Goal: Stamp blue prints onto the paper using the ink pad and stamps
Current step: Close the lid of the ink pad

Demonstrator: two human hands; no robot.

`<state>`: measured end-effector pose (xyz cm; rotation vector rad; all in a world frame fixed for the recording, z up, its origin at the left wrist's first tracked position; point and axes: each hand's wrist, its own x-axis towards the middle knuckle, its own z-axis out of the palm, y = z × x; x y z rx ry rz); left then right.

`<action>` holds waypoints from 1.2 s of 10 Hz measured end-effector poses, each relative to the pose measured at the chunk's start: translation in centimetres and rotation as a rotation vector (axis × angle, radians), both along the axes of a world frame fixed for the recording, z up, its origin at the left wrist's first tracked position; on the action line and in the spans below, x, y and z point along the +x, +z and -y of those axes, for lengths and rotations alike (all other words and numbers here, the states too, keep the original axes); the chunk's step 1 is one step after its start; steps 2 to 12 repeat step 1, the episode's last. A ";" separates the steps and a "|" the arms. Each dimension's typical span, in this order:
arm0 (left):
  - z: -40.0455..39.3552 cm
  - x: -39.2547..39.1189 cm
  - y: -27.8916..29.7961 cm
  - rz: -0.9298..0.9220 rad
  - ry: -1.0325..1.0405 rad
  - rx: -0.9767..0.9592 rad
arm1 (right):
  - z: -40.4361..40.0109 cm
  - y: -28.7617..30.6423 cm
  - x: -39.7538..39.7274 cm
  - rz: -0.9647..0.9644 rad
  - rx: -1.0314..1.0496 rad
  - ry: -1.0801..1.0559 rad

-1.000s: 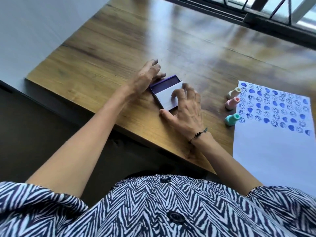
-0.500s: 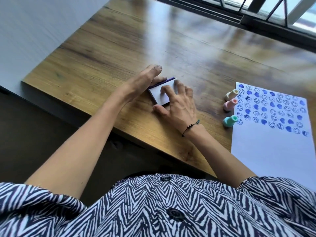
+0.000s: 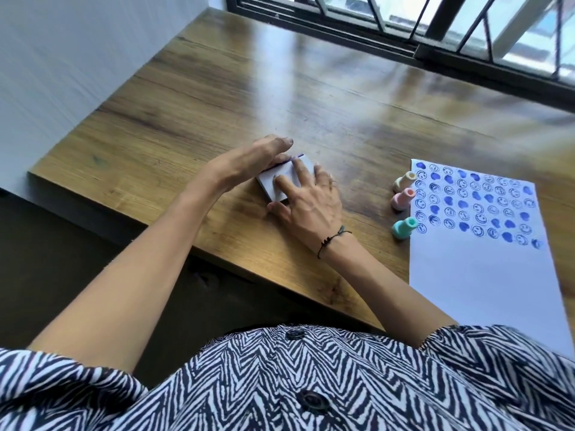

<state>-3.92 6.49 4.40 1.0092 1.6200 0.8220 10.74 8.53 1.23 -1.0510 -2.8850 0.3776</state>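
The right hand (image 3: 306, 206) lies flat, its fingers (image 3: 281, 185) spread loosely and pressing down on the pale lid of the ink pad (image 3: 281, 181), thumb resting on the wood just below the case. The left hand (image 3: 252, 160) comes in from the other side, fingers held together and straight, laid edge-on against the far left side of the pad, fingertips reaching past its top corner; whether they actually grip the case cannot be told. Only a thin sliver of purple shows along the pad's far edge, so the lid sits nearly or fully closed. The pad rests on the table (image 3: 217, 88), not far in from its near edge and well apart from the paper (image 3: 479, 275). Off to the right, three stamps lie just beside the paper's left edge: a cream stamp (image 3: 404, 181), a pink stamp (image 3: 402, 198) and a teal stamp (image 3: 403, 227). Rows of blue prints (image 3: 473, 203) fill the sheet's upper part, white below. Bare wood stretches wide toward the window frame (image 3: 404, 35) at the far side.
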 end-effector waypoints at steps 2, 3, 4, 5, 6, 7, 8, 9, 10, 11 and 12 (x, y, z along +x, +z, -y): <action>-0.6 0.4 0.7 -0.076 -0.003 -0.019 | -0.4 1.1 0.1 -0.029 -0.125 -0.020; -0.6 0.4 0.7 -0.076 -0.003 -0.019 | -0.4 1.1 0.1 -0.029 -0.125 -0.020; -0.6 0.4 0.7 -0.076 -0.003 -0.019 | -0.4 1.1 0.1 -0.029 -0.125 -0.020; -0.6 0.4 0.7 -0.076 -0.003 -0.019 | -0.4 1.1 0.1 -0.029 -0.125 -0.020; -0.6 0.4 0.7 -0.076 -0.003 -0.019 | -0.4 1.1 0.1 -0.029 -0.125 -0.020; -0.6 0.4 0.7 -0.076 -0.003 -0.019 | -0.4 1.1 0.1 -0.029 -0.125 -0.020; -0.6 0.4 0.7 -0.076 -0.003 -0.019 | -0.4 1.1 0.1 -0.029 -0.125 -0.020; -0.6 0.4 0.7 -0.076 -0.003 -0.019 | -0.4 1.1 0.1 -0.029 -0.125 -0.020; -0.6 0.4 0.7 -0.076 -0.003 -0.019 | -0.4 1.1 0.1 -0.029 -0.125 -0.020; -0.6 0.4 0.7 -0.076 -0.003 -0.019 | -0.4 1.1 0.1 -0.029 -0.125 -0.020; -0.6 0.4 0.7 -0.076 -0.003 -0.019 | -0.4 1.1 0.1 -0.029 -0.125 -0.020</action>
